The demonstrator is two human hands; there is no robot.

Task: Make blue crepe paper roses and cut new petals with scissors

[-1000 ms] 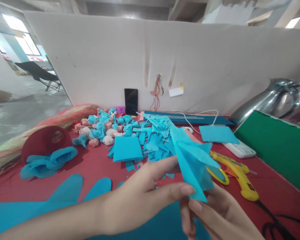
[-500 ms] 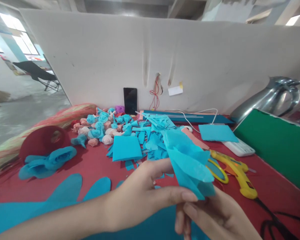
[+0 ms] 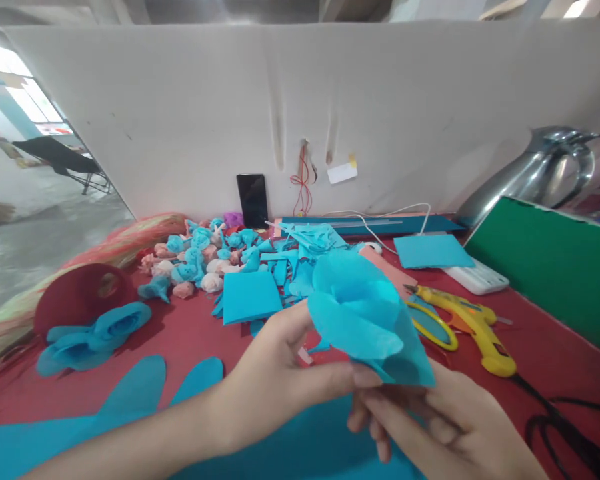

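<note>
A light-blue paper flower (image 3: 360,307) is held up in front of me, its ruffled petals cupped around an open centre. My left hand (image 3: 285,367) has its thumb across the flower's base and its fingers behind the petals. Beneath the base, my right hand (image 3: 440,427) has its fingers curled and pinched at the bottom, partly hidden by the petals. Under both hands lies a blue paper sheet (image 3: 290,440), with rounded blue petal pieces (image 3: 135,387) at its far edge.
Finished blue paper flowers (image 3: 95,337) lie by a dark red roll (image 3: 70,297) on the left. Small paper roses (image 3: 193,257), blue scraps and a square blue stack (image 3: 251,297) sit further back. At right are a yellow glue gun (image 3: 473,327), yellow-handled scissors (image 3: 435,327), a green board (image 3: 555,273) and a metal jug (image 3: 525,177).
The flower has turned in my fingers, so its cupped centre now faces me more and its petals look wider. Both hands keep hold of its base. My view has shifted slightly.
</note>
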